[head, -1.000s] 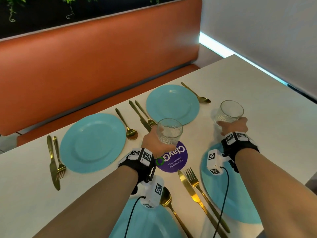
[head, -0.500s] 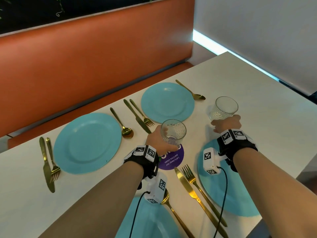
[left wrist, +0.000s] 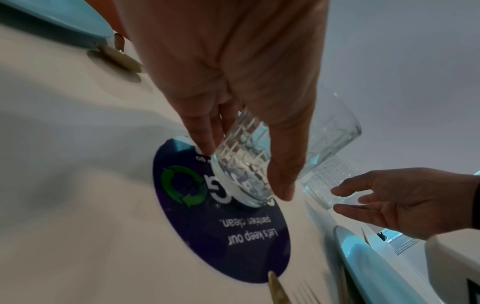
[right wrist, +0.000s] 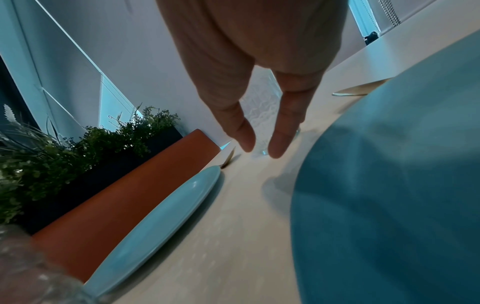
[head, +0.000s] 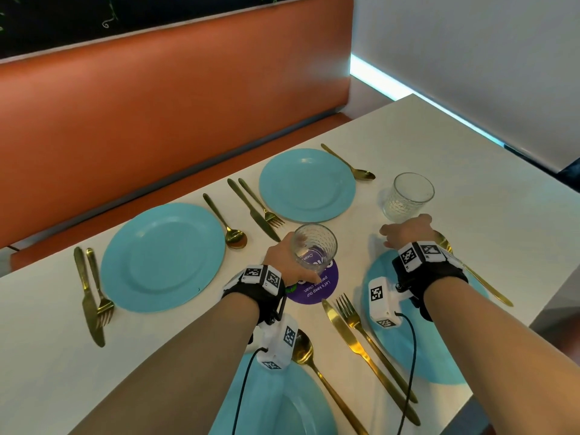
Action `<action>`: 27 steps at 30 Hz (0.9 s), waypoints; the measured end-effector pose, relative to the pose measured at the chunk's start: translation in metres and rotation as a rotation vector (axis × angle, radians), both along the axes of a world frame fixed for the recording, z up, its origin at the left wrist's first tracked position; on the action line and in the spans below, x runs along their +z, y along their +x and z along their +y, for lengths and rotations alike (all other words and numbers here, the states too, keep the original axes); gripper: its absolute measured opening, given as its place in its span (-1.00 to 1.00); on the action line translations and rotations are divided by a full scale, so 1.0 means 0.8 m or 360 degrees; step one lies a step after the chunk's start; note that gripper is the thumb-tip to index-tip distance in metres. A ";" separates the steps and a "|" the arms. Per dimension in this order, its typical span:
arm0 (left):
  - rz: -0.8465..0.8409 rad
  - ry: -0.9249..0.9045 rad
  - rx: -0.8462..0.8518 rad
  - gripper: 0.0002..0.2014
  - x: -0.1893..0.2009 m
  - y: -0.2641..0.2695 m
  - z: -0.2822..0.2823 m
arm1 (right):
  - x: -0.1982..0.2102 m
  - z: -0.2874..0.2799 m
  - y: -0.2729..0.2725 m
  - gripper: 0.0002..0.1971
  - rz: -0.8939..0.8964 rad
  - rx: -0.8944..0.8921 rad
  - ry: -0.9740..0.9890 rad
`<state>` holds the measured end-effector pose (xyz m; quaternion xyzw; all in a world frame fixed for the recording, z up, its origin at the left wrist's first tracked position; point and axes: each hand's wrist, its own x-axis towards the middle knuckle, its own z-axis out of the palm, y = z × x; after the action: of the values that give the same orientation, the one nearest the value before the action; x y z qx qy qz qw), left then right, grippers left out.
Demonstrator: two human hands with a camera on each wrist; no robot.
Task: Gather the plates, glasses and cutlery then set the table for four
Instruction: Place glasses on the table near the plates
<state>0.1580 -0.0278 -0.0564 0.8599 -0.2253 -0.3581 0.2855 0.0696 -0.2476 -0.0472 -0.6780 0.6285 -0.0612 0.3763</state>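
Left hand (head: 284, 260) fingers (left wrist: 202, 131) curled round an empty patterned glass (head: 313, 248), held tilted over the purple sticker (head: 317, 287) on the worktop (head: 489, 221); can't tell if its base touches down. Sticker reads "Let's keep our pantries clean." with a green recycle mark. Right hand (head: 406, 230) fingers (right wrist: 241, 131) straight and relaxed, gripping nothing; second empty glass (head: 408, 196) stands upright just past the fingertips, apart from them. Bare worktop runs beyond and right of that glass to the far edge. Four blue plates, nothing on them, gold cutlery beside each; near-right plate (head: 386, 346) lies under the right wrist.
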 end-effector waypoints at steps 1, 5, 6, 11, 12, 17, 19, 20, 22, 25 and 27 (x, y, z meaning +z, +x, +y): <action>0.0015 0.0005 0.0003 0.00 0.001 0.000 0.001 | 0.003 0.004 -0.003 -0.32 0.0006 0.0014 0.0008; 0.0057 0.0023 0.0075 0.12 0.009 -0.002 0.015 | 0.018 0.026 -0.022 -0.32 -0.0018 0.0102 0.0016; 0.0041 0.0025 0.0107 0.14 0.011 -0.003 0.021 | 0.025 0.035 -0.027 -0.32 -0.0033 0.0104 0.0002; -0.0080 -0.0074 0.0322 0.11 0.032 -0.011 0.076 | 0.066 0.095 -0.050 -0.44 -0.0065 0.0033 -0.0107; -0.0103 -0.0091 0.0355 0.09 0.036 -0.015 0.093 | 0.072 0.110 -0.055 -0.47 -0.0054 0.0037 -0.0128; -0.0179 -0.0217 0.0504 -0.09 0.058 -0.050 0.207 | 0.091 0.222 -0.085 -0.50 -0.0178 0.0052 -0.0123; -0.0188 -0.0300 0.0553 -0.19 0.068 -0.071 0.262 | 0.096 0.274 -0.098 -0.50 -0.0218 0.0114 -0.0158; -0.0202 -0.0329 0.0579 -0.24 0.073 -0.080 0.291 | 0.098 0.301 -0.103 -0.52 -0.0218 0.0181 -0.0144; -0.0226 -0.0336 0.0615 -0.31 0.079 -0.096 0.348 | 0.100 0.361 -0.108 -0.64 -0.0266 0.0348 -0.0061; -0.0239 -0.0345 0.0726 -0.44 0.076 -0.112 0.426 | 0.097 0.448 -0.100 -0.77 -0.0393 0.0427 0.0253; -0.0275 -0.0370 0.0869 -0.51 0.073 -0.118 0.471 | 0.092 0.504 -0.089 -0.83 -0.0377 0.0503 0.0450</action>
<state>0.0632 0.3490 0.0022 0.8776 -0.0488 -0.1655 0.4474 -0.0017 0.1555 0.0262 -0.6966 0.4684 0.0081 0.5434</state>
